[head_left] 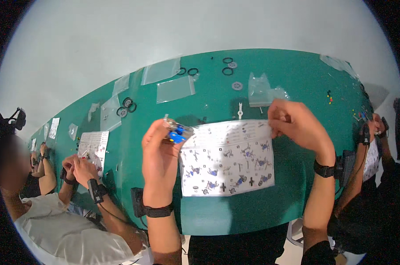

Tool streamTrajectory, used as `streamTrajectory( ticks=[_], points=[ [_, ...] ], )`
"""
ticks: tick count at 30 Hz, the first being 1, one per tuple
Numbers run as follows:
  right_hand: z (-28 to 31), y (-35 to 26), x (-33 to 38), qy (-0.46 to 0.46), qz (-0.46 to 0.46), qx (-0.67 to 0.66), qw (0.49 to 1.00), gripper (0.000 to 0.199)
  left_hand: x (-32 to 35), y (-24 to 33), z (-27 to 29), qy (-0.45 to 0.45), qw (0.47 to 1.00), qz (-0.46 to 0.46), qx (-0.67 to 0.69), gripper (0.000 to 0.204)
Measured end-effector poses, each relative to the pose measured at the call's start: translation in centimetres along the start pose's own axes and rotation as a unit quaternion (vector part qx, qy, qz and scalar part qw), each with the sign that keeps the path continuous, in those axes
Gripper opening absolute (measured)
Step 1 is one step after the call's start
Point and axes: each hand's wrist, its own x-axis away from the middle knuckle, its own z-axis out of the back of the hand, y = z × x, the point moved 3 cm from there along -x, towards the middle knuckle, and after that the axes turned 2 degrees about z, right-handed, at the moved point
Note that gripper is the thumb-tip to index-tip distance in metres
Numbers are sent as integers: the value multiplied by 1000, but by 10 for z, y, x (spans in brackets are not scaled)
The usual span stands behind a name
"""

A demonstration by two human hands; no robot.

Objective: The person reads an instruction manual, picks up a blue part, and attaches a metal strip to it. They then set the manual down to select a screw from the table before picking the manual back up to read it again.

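My left hand [158,159] is raised over the green table [217,92], gripping a small blue and grey brick-built assembly [177,132] between thumb and fingertips. My right hand [297,126] pinches the top right corner of a white instruction sheet [228,161] printed with small build pictures. The sheet lies on the table between my hands, its left edge just under the assembly.
Clear plastic bags [175,88], black rubber tyres [227,70], grey wheel hubs [237,85] and a small white part [240,110] lie farther back. A person on the left [83,170] works over another sheet [93,148]. Another person's arm [367,145] is at the right edge.
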Motion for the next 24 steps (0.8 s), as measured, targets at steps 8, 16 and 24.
streamTrajectory(
  ticks=[8, 16, 24],
  points=[
    [7, -7, 2, 87, 62, -125, 986, 7, -14, 8, 36, 88, 990, -18, 109, 12],
    [-2, -26, 5, 43, 77, -331, 939, 12, 21, -34, 87, -41, 981, 127, 143, 53],
    [-4, -26, 1, 167, 83, -290, 939, 9, 19, -31, 71, -22, 986, 91, 139, 52]
  ],
)
